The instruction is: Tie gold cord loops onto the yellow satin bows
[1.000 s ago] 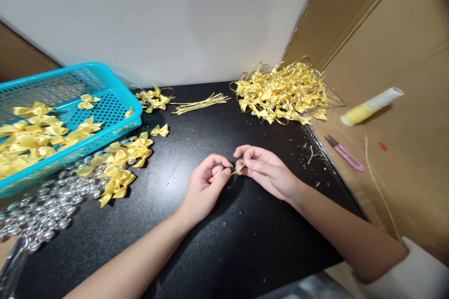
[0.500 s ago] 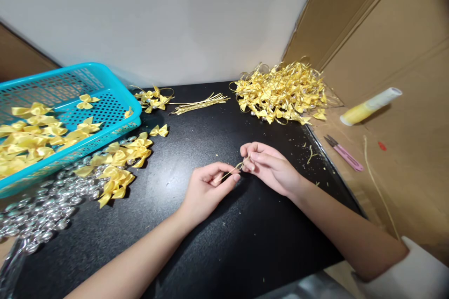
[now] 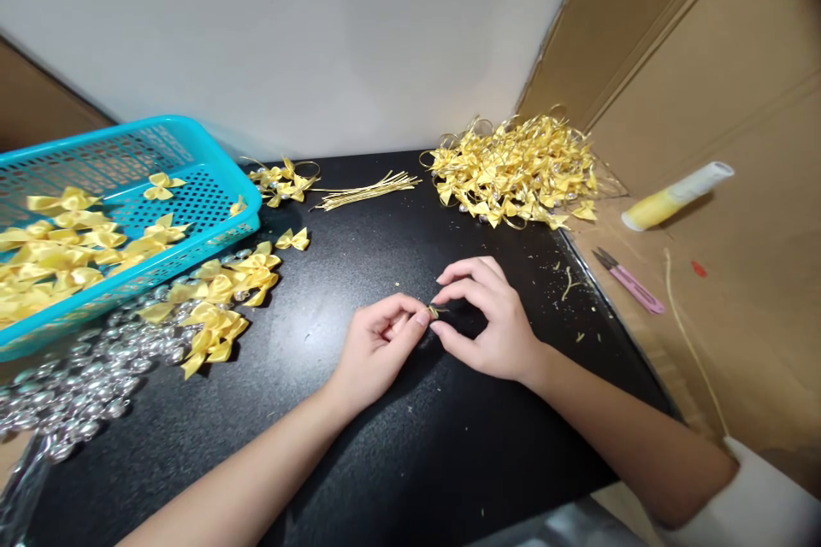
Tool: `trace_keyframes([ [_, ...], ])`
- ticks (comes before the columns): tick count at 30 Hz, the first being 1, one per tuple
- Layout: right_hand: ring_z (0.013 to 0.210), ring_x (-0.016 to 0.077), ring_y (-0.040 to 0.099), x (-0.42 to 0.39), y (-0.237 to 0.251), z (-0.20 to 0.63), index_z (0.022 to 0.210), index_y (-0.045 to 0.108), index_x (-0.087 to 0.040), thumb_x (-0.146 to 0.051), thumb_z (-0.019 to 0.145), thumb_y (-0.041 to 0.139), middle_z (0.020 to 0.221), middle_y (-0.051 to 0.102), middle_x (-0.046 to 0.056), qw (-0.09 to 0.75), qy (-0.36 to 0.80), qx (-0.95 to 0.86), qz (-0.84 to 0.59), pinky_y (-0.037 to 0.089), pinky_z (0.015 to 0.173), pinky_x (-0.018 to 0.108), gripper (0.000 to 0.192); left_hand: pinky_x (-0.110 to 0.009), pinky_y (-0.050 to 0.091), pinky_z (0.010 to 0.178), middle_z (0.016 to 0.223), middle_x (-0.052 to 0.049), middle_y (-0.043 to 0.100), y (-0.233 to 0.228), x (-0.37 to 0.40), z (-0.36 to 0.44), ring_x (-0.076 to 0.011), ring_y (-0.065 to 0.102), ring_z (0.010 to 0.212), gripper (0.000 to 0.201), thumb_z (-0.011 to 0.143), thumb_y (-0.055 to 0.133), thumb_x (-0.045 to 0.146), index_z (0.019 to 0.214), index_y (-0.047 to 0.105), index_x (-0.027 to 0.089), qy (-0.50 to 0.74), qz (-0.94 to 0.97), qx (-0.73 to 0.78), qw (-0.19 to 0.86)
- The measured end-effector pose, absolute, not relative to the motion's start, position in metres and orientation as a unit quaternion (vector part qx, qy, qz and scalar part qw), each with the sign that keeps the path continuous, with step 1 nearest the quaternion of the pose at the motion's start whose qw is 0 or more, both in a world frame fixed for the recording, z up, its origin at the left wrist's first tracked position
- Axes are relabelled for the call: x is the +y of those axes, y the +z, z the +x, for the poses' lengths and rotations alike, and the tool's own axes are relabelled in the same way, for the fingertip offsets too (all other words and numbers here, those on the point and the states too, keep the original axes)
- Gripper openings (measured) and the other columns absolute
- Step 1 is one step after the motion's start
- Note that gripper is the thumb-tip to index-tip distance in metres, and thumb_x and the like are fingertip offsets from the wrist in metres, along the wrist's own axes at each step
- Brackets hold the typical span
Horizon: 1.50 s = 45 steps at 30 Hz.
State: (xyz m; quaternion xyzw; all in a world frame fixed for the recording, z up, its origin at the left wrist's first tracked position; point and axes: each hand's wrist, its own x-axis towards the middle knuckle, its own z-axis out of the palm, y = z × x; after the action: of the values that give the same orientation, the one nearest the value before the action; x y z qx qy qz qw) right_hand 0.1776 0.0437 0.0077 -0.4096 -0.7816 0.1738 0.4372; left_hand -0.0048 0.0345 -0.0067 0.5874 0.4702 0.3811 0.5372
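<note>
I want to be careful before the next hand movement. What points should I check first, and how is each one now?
1. Cord held: ok. The left hand pinches a thin gold cord at its fingertips.
2. Right grip: cannot tell. The right hand has its fingertips at the cord, but firm contact is unclear.
3. Knot closed: cannot tell. The detail is too small.
4. Loose gold strands gathered: ok. They lie together beyond the hands.
5. Pink snips away from the hands: ok.
6. Black tabletop free of scraps: not ok. Bits lie at its right side.
</note>
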Motion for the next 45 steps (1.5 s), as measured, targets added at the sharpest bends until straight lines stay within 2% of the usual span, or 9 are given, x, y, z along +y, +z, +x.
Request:
trace_keyframes([
  [2,0.091,0.0225,0.060,0.043,0.008,0.176,0.079,0.064,-0.023,-0.020,0.077,0.067,0.092,0.066,0.005,0.430,0.158,-0.783,-0.422,0.046,0.082,0.042,0.005,-0.021,0.023,0.047,0.049,0.007,0.033,-0.006,0.034,-0.005,-0.0080,0.026,0.047,0.029,0.087,0.060,0.041,0.076,0.066,0.015,0.379,0.598,0.467,0.530],
  [4,0.089,0.0217,0.060,0.042,0.006,0.175,0.077,0.065,-0.023,-0.019,0.079,0.066,0.090,0.067,0.004,0.429,0.153,-0.783,-0.424,0.046,0.081,0.041,0.005,-0.021,0.023,0.047,0.049,0.008,0.031,-0.006,0.034,-0.005,-0.0080,0.025,0.046,0.028,0.088,0.059,0.040,0.078,0.067,0.015,0.380,0.605,0.464,0.524],
  [12,0.084,0.0200,0.060,0.045,0.005,0.178,0.071,0.064,-0.022,-0.014,0.078,0.065,0.084,0.067,0.003,0.451,0.174,-0.757,-0.439,0.045,0.079,0.040,0.011,-0.022,0.028,0.050,0.056,0.003,0.048,-0.010,0.034,-0.005,-0.0101,0.036,0.052,0.030,0.089,0.059,0.042,0.076,0.068,0.016,0.387,0.590,0.480,0.522],
  [23,0.079,0.0180,0.060,0.049,0.006,0.179,0.072,0.064,-0.021,-0.013,0.079,0.064,0.080,0.068,0.003,0.477,0.201,-0.738,-0.432,0.047,0.077,0.037,0.011,-0.021,0.024,0.048,0.052,0.005,0.041,-0.011,0.035,-0.007,-0.0082,0.031,0.049,0.032,0.088,0.059,0.043,0.073,0.066,0.016,0.400,0.564,0.476,0.542],
  [27,0.080,0.0178,0.061,0.049,0.005,0.180,0.072,0.064,-0.021,-0.014,0.080,0.064,0.080,0.068,0.002,0.472,0.203,-0.744,-0.427,0.047,0.077,0.037,0.010,-0.021,0.030,0.050,0.057,0.003,0.048,-0.008,0.035,-0.006,-0.0086,0.037,0.052,0.027,0.087,0.059,0.039,0.076,0.066,0.015,0.387,0.565,0.475,0.553],
  [30,0.080,0.0182,0.060,0.049,0.005,0.181,0.073,0.064,-0.021,-0.015,0.081,0.064,0.080,0.069,0.002,0.464,0.164,-0.759,-0.425,0.046,0.077,0.038,0.010,-0.022,0.040,0.056,0.061,0.002,0.057,0.001,0.038,-0.006,-0.0103,0.049,0.057,0.020,0.083,0.063,0.034,0.082,0.068,0.015,0.355,0.553,0.457,0.599],
  [34,0.078,0.0174,0.060,0.050,0.006,0.183,0.074,0.065,-0.022,-0.016,0.083,0.063,0.079,0.070,0.001,0.459,0.074,-0.789,-0.401,0.043,0.078,0.038,0.011,-0.026,0.049,0.069,0.075,-0.004,0.071,0.018,0.046,-0.008,-0.0151,0.063,0.072,0.021,0.080,0.067,0.034,0.086,0.071,0.014,0.323,0.514,0.429,0.669],
  [39,0.079,0.0169,0.058,0.052,0.006,0.188,0.081,0.066,-0.023,-0.017,0.086,0.065,0.084,0.074,-0.001,0.428,-0.033,-0.828,-0.360,0.039,0.080,0.038,0.008,-0.024,0.050,0.072,0.073,-0.004,0.072,0.024,0.050,-0.009,-0.0133,0.064,0.072,0.019,0.078,0.073,0.032,0.076,0.072,0.013,0.299,0.477,0.434,0.703],
  [45,0.081,0.0173,0.056,0.050,0.005,0.191,0.089,0.066,-0.023,-0.019,0.089,0.064,0.088,0.075,-0.001,0.396,-0.056,-0.849,-0.345,0.035,0.086,0.041,0.004,-0.028,0.055,0.074,0.076,-0.005,0.074,0.013,0.045,-0.006,-0.0152,0.068,0.073,0.023,0.076,0.076,0.036,0.080,0.071,0.013,0.311,0.366,0.408,0.776],
])
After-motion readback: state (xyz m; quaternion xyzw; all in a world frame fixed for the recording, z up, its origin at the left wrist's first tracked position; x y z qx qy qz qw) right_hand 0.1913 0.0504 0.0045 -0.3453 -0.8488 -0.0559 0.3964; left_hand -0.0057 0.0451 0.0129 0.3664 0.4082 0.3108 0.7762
